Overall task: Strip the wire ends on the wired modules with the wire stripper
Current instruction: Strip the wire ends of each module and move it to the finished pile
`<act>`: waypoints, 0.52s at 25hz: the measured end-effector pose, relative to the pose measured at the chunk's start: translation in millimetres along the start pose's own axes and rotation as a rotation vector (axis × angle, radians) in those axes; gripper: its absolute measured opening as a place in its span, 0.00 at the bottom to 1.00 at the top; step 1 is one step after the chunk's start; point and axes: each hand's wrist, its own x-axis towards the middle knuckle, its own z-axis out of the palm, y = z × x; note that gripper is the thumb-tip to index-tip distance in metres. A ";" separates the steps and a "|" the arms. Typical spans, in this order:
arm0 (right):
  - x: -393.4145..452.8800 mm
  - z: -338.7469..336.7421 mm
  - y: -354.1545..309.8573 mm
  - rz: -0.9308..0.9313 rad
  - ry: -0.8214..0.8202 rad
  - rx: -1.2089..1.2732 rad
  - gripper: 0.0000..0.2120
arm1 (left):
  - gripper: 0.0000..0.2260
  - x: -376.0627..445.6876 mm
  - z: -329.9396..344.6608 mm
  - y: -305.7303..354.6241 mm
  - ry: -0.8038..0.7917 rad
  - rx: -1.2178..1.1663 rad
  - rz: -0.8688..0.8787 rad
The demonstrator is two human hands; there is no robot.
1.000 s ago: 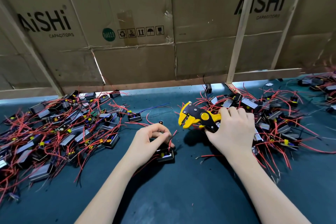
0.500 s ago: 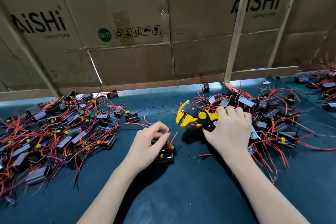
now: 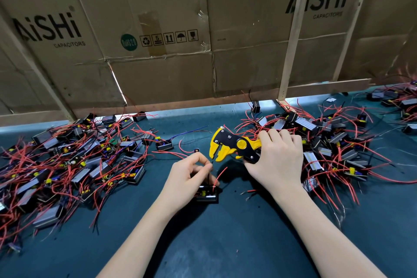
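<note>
While your left hand point(image 3: 187, 176) is now lifting a pinched black wire point(image 3: 211, 170) off its module point(image 3: 206, 194), your right-hand fingers point(image 3: 274, 137) are gripping the open-mouthed wire stripper point(image 3: 234, 145), closing in at frame centre.

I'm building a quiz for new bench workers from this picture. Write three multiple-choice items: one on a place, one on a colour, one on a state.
1. Where is the wire stripper?
A. in the right hand
B. on the mat
C. in the left pile

2. The stripper's nose is:
A. red
B. yellow
C. green

3. What is the left hand doing?
A. resting flat
B. gripping the stripper
C. pinching a black wire of the module

Answers: 1 A, the fingers wrap its handles; 2 B, yellow shows beside black plates; 3 C, fingertips meet on the wire above the module.
</note>
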 end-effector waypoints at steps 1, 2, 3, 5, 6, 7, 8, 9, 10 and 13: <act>0.0 -0.2 0.5 -0.005 -0.006 -0.006 0.26 | 0.09 0.1 0.4 -0.2 -0.003 -0.011 -0.008; 0.0 -0.1 0.5 -0.006 -0.014 -0.012 0.25 | 0.09 0.1 0.8 -0.3 -0.008 -0.025 -0.013; -0.5 0.0 0.3 -0.002 -0.023 -0.018 0.24 | 0.09 0.0 1.1 -0.1 -0.014 -0.039 -0.016; -1.5 0.7 -0.9 0.012 -0.048 -0.029 0.23 | 0.09 0.0 1.9 0.6 -0.017 -0.056 -0.014; -1.9 1.0 -1.6 0.017 -0.062 -0.033 0.23 | 0.09 0.2 2.1 0.7 -0.010 -0.062 -0.014; -2.3 1.2 -2.3 0.020 -0.078 -0.034 0.23 | 0.09 0.4 2.1 0.4 0.000 -0.065 -0.017; -2.6 1.3 -3.1 0.022 -0.090 -0.032 0.24 | 0.08 0.8 2.0 -0.1 0.009 -0.063 -0.019; -2.7 1.4 -3.9 0.023 -0.097 -0.027 0.24 | 0.08 1.1 2.3 -0.7 0.016 -0.057 -0.021; -2.8 1.3 -4.5 0.024 -0.100 -0.022 0.24 | 0.07 1.1 2.9 -1.0 0.019 -0.051 -0.023; -2.7 0.9 -6.7 0.015 -0.112 -0.020 0.25 | 0.06 1.2 4.8 -1.5 0.025 -0.047 -0.035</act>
